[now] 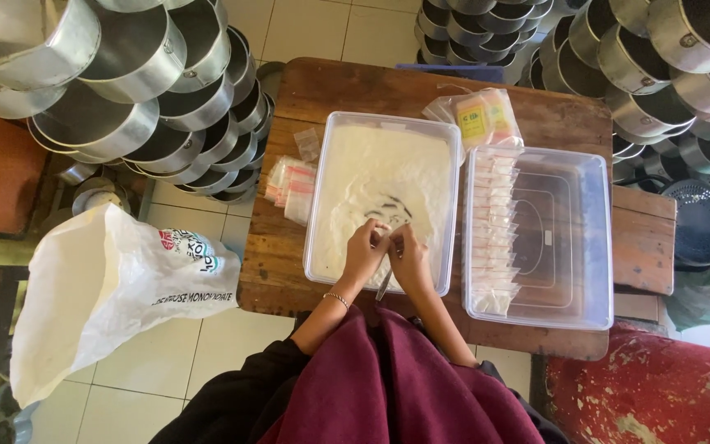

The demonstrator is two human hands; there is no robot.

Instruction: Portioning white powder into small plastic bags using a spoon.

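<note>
Over the near end of the tub of white powder, the person's two hands meet, fingertips almost touching. The left hand and the right hand both pinch a small clear packet between them, held just above the powder; how full it is cannot be made out. A thin spoon-like tool slants down below the hands, near the tub's front rim, though which hand grips it is hard to tell. Both wrists are bent inward, forearms coming up from the maroon cloth over the lap, a beaded bracelet on the left wrist.

By the look of it, a packet is being filled or closed; the next move would call for a steady pinch on the packet's mouth so nothing spills.

Right of the tub stands a clear lidded box with a row of filled packets along its left side. Empty packets lie on the wooden table to the left, more bagged ones behind. A white sack sits on the floor, and stacked metal pans crowd both sides
</note>
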